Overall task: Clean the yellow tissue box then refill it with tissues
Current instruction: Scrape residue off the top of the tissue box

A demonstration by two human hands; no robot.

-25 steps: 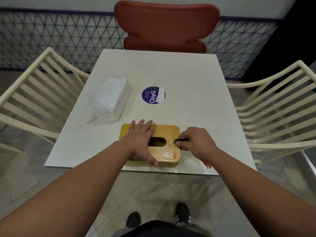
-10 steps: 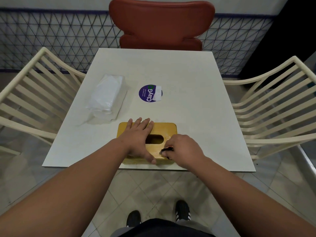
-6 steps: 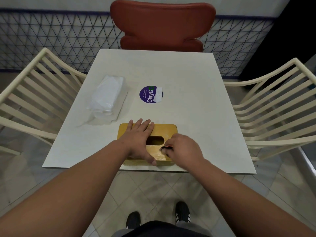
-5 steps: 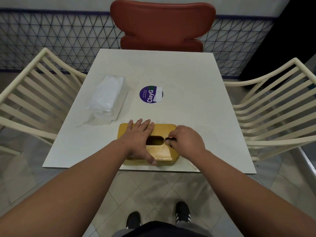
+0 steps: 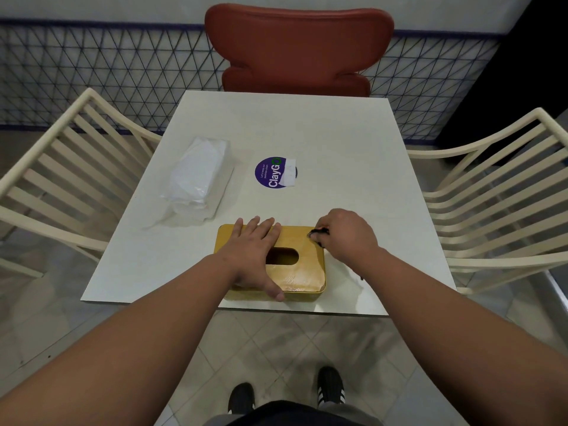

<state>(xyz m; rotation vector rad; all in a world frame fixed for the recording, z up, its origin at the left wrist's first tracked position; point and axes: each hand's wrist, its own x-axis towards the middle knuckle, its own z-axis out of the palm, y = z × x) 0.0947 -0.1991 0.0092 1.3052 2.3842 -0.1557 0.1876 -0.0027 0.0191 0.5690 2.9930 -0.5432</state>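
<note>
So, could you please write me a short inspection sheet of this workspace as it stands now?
Surface: white table, round purple sticker on it.
Job's things: yellow tissue box at near edge, slot empty; wrapped tissue pack far left of it.
Clutter: nothing seen.
Hands: left hand flat on box; right hand pinches small dark item at box's far right corner.
Cables: nothing seen.
Surroundings: red chair, cream slatted chairs, tiled floor.

I can read "ClayGo" in white letters on the round purple sticker (image 5: 274, 173) stuck flat on the white square desk (image 5: 338, 142). Smaller white lines beside that word are too fine to read, and a white patch covers the sticker's right edge.
</note>
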